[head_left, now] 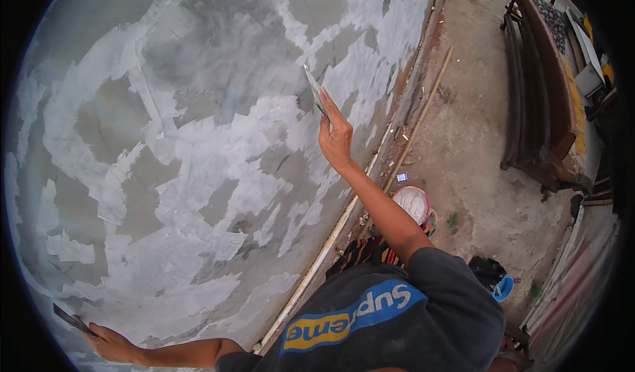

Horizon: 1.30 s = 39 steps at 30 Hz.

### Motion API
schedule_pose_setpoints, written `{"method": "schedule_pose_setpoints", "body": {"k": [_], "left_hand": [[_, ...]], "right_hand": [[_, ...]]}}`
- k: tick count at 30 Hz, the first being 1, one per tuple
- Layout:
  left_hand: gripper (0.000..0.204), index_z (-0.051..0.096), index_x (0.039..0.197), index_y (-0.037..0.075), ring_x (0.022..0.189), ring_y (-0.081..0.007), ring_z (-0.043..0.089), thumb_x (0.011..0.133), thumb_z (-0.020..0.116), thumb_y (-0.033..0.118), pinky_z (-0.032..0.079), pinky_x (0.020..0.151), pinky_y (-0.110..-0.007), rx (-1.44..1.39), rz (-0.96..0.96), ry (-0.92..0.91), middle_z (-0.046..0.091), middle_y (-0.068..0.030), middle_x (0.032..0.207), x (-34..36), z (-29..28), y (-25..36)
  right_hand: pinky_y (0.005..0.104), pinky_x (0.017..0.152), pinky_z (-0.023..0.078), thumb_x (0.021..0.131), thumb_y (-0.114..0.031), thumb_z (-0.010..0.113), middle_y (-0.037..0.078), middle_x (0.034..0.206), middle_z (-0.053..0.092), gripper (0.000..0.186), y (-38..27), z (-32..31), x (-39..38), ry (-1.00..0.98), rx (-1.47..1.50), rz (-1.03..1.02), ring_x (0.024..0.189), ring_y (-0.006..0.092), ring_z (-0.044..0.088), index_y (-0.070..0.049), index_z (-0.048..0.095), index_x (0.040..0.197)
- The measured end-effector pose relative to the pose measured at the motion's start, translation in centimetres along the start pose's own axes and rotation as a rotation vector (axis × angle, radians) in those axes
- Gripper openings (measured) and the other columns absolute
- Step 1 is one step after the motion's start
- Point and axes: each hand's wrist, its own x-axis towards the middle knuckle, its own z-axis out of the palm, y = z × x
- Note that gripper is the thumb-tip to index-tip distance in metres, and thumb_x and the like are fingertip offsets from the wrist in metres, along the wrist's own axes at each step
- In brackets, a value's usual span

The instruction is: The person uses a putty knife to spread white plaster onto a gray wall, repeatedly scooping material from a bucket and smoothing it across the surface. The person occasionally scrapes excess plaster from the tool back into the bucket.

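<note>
My right hand (pixel 336 134) is raised at the wall (pixel 218 140), closed on a thin metal putty knife (pixel 313 87) whose blade lies at or near the patchy white-and-grey surface; I cannot tell if it touches. At the lower left, my left hand (pixel 109 342) grips a dark flat blade (pixel 68 316), held near the wall. A pinkish-red bucket of white paste (pixel 412 205) stands on the ground below my right forearm.
A long pole (pixel 436 87) and a pale pipe (pixel 307 279) lie along the wall's foot. A dark wooden bench (pixel 539 94) is at the right, with piled objects behind it. A blue basin (pixel 504 290) and black bag (pixel 486 271) sit beside my right shoulder.
</note>
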Motion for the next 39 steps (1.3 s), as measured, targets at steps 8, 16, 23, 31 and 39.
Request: {"method": "schedule_pose_setpoints", "body": {"k": [8, 16, 23, 31, 39], "left_hand": [[0.044, 0.054, 0.135, 0.01, 0.095, -0.0326, 0.067, 0.096, 0.047, 0.03, 0.053, 0.079, -0.038, 0.008, -0.035, -0.023, 0.066, -0.014, 0.118, 0.2, 1.4, -1.5], [0.042, 0.057, 0.132, 0.009, 0.095, -0.0333, 0.067, 0.096, 0.047, 0.028, 0.053, 0.079, -0.039, 0.044, -0.048, -0.061, 0.066, -0.0156, 0.117, 0.2, 0.2, -0.6], [0.039, 0.061, 0.127, 0.004, 0.098, -0.0331, 0.066, 0.096, 0.048, 0.025, 0.053, 0.079, -0.038, 0.013, 0.011, -0.041, 0.065, -0.0158, 0.119, 0.3, 0.2, -1.0], [0.04, 0.06, 0.129, 0.009, 0.099, -0.032, 0.066, 0.096, 0.046, 0.026, 0.052, 0.081, -0.037, 0.035, -0.075, -0.077, 0.065, -0.0129, 0.122, 0.0, -0.1, 0.2], [0.04, 0.061, 0.13, 0.014, 0.105, -0.03, 0.065, 0.098, 0.041, 0.026, 0.052, 0.083, -0.037, -0.114, 0.076, -0.03, 0.063, -0.0094, 0.126, 0.1, -0.9, -0.1]], "right_hand": [[0.0382, 0.104, 0.044, 0.076, 0.016, 0.047, 0.018, 0.148, 0.038, 0.069, -2.3, 3.5, -6.6, -0.194, -0.107, -0.061, 0.133, 0.036, 0.041, -0.012, 0.049, 0.139], [0.0255, 0.084, 0.047, 0.091, 0.004, 0.049, 0.014, 0.118, 0.067, 0.042, 0.1, -4.4, -0.2, -0.119, 0.038, 0.337, 0.094, 0.0093, 0.063, -0.009, 0.059, 0.13], [0.0234, 0.079, 0.047, 0.094, -0.002, 0.052, 0.007, 0.106, 0.069, 0.035, -0.6, -2.3, 1.5, -0.125, -0.032, 0.378, 0.087, 0.0098, 0.058, -0.002, 0.058, 0.128], [0.0334, 0.093, 0.051, 0.078, 0.01, 0.05, 0.014, 0.128, 0.06, 0.056, -4.7, -0.6, -4.4, -0.322, 0.052, -0.003, 0.115, 0.0302, 0.06, -0.012, 0.059, 0.129], [0.03, 0.081, 0.052, 0.086, 0.006, 0.053, 0.016, 0.119, 0.065, 0.048, -2.1, -2.1, 1.4, -0.087, -0.102, 0.373, 0.104, 0.0265, 0.067, -0.009, 0.057, 0.131]]}}
